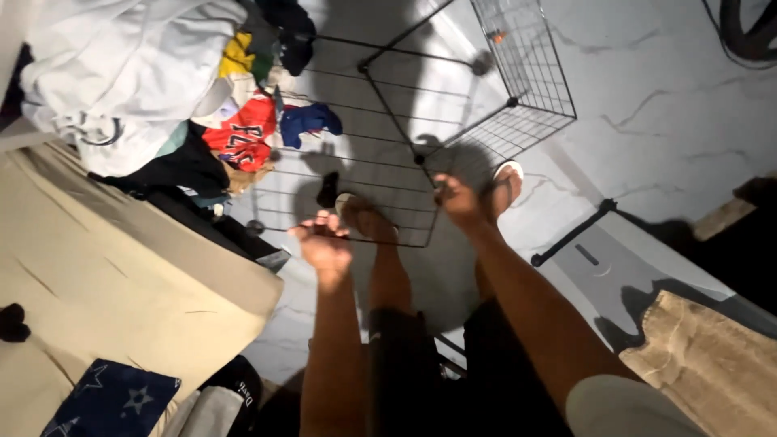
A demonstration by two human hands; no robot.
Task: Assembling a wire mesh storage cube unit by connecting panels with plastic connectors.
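I stand over a black wire grid frame (380,129) lying on the pale marble floor (664,105). My left hand (322,239) is closed around the near edge of a flat grid panel. My right hand (455,198) grips the same near rail by its corner, close to a round black connector (419,159). A second mesh panel (526,57) stands upright at the far right of the frame, joined at the connectors. My feet in light sandals (506,184) are planted just behind the frame.
A heap of clothes (137,73), white, red, yellow and blue, sits on the beige bed (105,275) at left. A blue star-patterned cloth (113,400) lies near the bottom. A grey board (639,275) and a tan towel (704,356) are at right.
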